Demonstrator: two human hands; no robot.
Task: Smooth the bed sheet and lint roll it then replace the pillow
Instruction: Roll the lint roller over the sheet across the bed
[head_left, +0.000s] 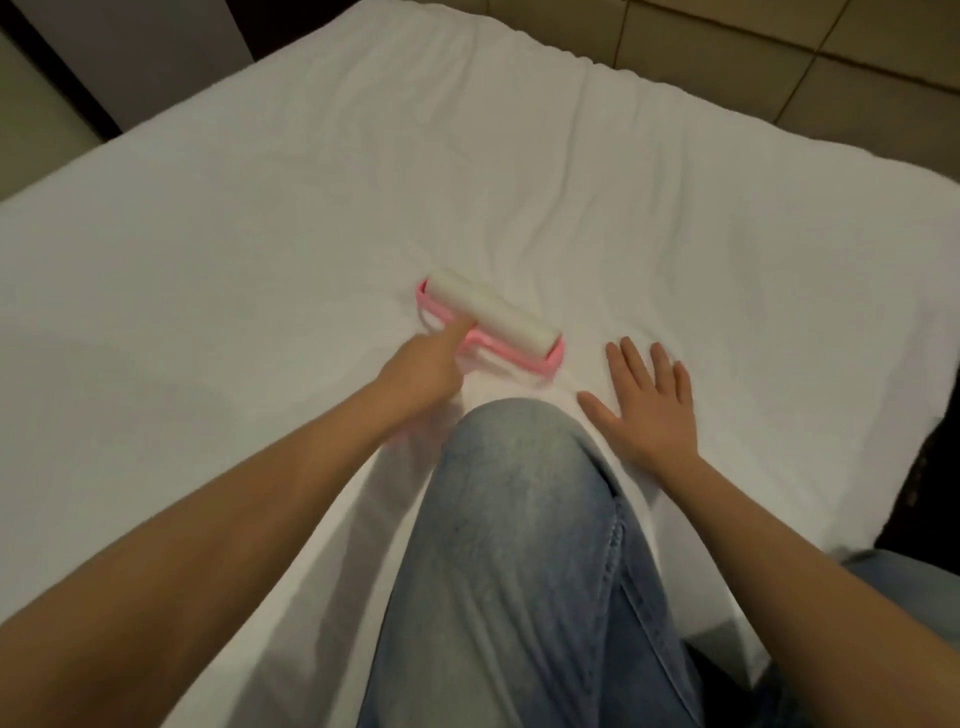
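Beyond left grip (422, 375), held lint roller (493, 316).

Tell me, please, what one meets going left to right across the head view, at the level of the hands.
The left hand, lint roller, right hand flat on the sheet; the knee overlaps the roller's span, so it is left out.

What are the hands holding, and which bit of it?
The left grip, a bare hand, holds the pink lint roller by its handle. The right grip lies flat on the sheet, holding nothing.
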